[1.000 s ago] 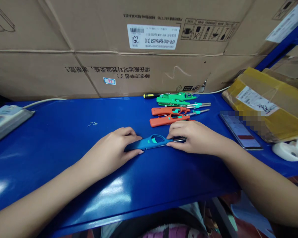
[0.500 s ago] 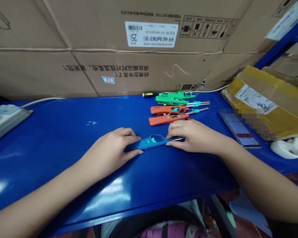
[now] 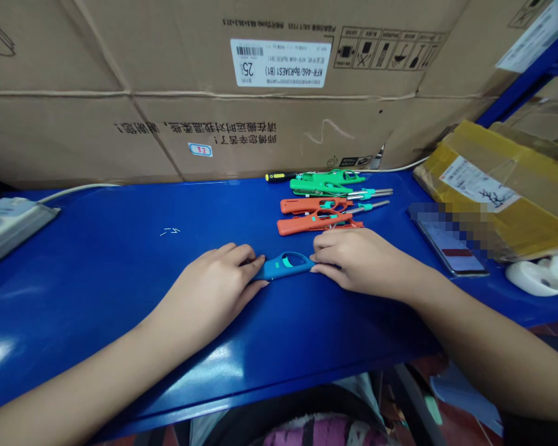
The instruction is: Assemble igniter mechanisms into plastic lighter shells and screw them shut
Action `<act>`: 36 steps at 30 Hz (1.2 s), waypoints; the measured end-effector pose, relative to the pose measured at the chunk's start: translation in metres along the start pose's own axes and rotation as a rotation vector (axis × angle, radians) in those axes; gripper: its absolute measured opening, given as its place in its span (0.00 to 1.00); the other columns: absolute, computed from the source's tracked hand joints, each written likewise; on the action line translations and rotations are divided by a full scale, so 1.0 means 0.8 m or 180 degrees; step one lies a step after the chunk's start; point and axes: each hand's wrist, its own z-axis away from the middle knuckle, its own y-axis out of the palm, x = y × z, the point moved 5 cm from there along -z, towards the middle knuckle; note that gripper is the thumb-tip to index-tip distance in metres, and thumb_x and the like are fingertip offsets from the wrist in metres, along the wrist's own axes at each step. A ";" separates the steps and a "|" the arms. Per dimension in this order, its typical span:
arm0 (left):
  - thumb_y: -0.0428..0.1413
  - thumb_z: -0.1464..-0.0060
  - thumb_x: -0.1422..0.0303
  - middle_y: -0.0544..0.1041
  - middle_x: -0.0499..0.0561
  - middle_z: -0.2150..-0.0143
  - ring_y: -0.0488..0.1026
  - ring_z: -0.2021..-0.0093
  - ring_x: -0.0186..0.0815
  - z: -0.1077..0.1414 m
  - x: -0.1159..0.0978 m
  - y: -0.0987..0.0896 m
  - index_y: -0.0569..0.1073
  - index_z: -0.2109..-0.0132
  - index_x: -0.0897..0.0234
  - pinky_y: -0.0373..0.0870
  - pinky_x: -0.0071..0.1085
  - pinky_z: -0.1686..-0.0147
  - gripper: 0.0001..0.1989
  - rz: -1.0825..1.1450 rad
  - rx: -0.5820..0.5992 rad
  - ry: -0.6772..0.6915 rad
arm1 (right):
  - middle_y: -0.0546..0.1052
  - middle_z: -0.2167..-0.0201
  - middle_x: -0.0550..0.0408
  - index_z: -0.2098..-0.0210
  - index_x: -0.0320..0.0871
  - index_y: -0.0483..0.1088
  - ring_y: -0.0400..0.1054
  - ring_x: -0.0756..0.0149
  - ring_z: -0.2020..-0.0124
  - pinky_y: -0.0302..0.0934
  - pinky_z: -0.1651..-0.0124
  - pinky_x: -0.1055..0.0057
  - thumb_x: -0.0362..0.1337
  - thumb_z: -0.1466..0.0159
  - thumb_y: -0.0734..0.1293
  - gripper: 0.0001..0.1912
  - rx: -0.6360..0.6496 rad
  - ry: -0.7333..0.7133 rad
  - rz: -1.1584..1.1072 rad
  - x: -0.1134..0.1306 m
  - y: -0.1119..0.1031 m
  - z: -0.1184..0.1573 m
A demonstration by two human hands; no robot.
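A blue long-nosed lighter [image 3: 287, 266] with a teal trigger lies crosswise between my hands, just above the table. My left hand [image 3: 221, 275] is closed round its handle end, thumb below and fingers above. The fingers of my right hand [image 3: 353, 260] pinch the narrow end beyond the trigger loop, and the metal tube is hidden behind them. Behind my right hand lie orange lighter parts [image 3: 307, 224] and green ones [image 3: 325, 183], some with metal tubes and teal pieces.
A yellow-and-black screwdriver [image 3: 279, 178] lies against the large cardboard box [image 3: 167, 139] at the back. Small white pins [image 3: 171, 231] are scattered on the blue table [image 3: 97, 248]. To the right are a phone [image 3: 451, 244], a taped parcel [image 3: 502, 186] and a white object [image 3: 534, 279]; a power strip [image 3: 16, 226] is left.
My right fingers have closed further over the narrow end, so the metal tube that showed before is now covered. My left hand has slid slightly along the handle toward the trigger.
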 end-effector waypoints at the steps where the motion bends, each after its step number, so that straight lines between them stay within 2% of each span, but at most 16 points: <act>1: 0.55 0.35 0.63 0.78 0.58 0.59 0.76 0.61 0.46 0.000 -0.004 0.000 0.78 0.48 0.69 0.77 0.43 0.62 0.16 -0.0207 -0.0023 0.0068 | 0.78 0.67 0.53 0.68 0.41 0.76 0.72 0.63 0.65 0.56 0.66 0.67 0.37 0.32 0.66 0.10 -0.0012 0.0001 0.0094 0.002 0.000 0.000; 4: 0.50 0.32 0.67 0.78 0.62 0.59 0.75 0.61 0.48 0.000 -0.013 0.005 0.76 0.45 0.73 0.76 0.42 0.64 0.17 -0.0760 -0.0119 0.0256 | 0.78 0.66 0.52 0.68 0.40 0.75 0.71 0.63 0.67 0.54 0.67 0.66 0.38 0.33 0.67 0.09 -0.0097 -0.0036 0.0330 0.005 0.001 -0.001; 7: 0.46 0.31 0.69 0.78 0.65 0.56 0.75 0.59 0.48 -0.002 -0.011 0.011 0.74 0.42 0.74 0.75 0.42 0.64 0.18 -0.0943 -0.0192 0.0362 | 0.78 0.67 0.52 0.68 0.41 0.74 0.71 0.63 0.68 0.54 0.67 0.66 0.38 0.35 0.68 0.08 -0.0192 -0.0051 0.0455 0.003 0.001 -0.002; 11: 0.44 0.29 0.65 0.76 0.64 0.54 0.74 0.58 0.49 -0.008 0.001 0.011 0.71 0.41 0.75 0.76 0.45 0.61 0.20 -0.0545 -0.0232 0.0394 | 0.79 0.63 0.51 0.64 0.41 0.75 0.72 0.61 0.64 0.57 0.64 0.66 0.39 0.34 0.68 0.08 -0.0240 -0.0025 0.0442 -0.007 0.000 -0.002; 15: 0.41 0.28 0.66 0.75 0.62 0.53 0.75 0.57 0.46 -0.011 0.013 -0.001 0.70 0.42 0.73 0.76 0.44 0.57 0.20 0.0156 -0.0281 0.0219 | 0.80 0.60 0.48 0.61 0.40 0.76 0.73 0.57 0.58 0.61 0.57 0.64 0.40 0.30 0.64 0.12 -0.0566 -0.0101 0.0352 -0.014 -0.011 0.000; 21: 0.47 0.30 0.56 0.76 0.56 0.56 0.77 0.59 0.42 -0.008 0.024 -0.015 0.72 0.46 0.67 0.75 0.37 0.59 0.20 0.0556 -0.0437 0.0116 | 0.80 0.61 0.46 0.61 0.40 0.76 0.72 0.57 0.59 0.63 0.54 0.63 0.40 0.29 0.62 0.14 -0.0931 -0.0206 0.0219 -0.010 -0.022 0.002; 30: 0.50 0.31 0.61 0.77 0.54 0.60 0.77 0.63 0.40 -0.007 0.020 -0.022 0.73 0.50 0.69 0.74 0.35 0.64 0.15 0.0298 -0.0780 0.0337 | 0.80 0.63 0.47 0.63 0.39 0.75 0.71 0.59 0.62 0.63 0.56 0.63 0.39 0.30 0.63 0.12 -0.1130 -0.0300 0.0159 -0.009 -0.022 0.001; 36: 0.51 0.31 0.61 0.78 0.53 0.61 0.77 0.65 0.39 -0.005 0.019 -0.023 0.74 0.51 0.68 0.74 0.34 0.66 0.14 0.0243 -0.0806 0.0369 | 0.79 0.63 0.50 0.63 0.40 0.74 0.72 0.59 0.61 0.64 0.56 0.63 0.42 0.32 0.65 0.11 -0.1069 -0.0210 0.0017 -0.010 -0.022 0.000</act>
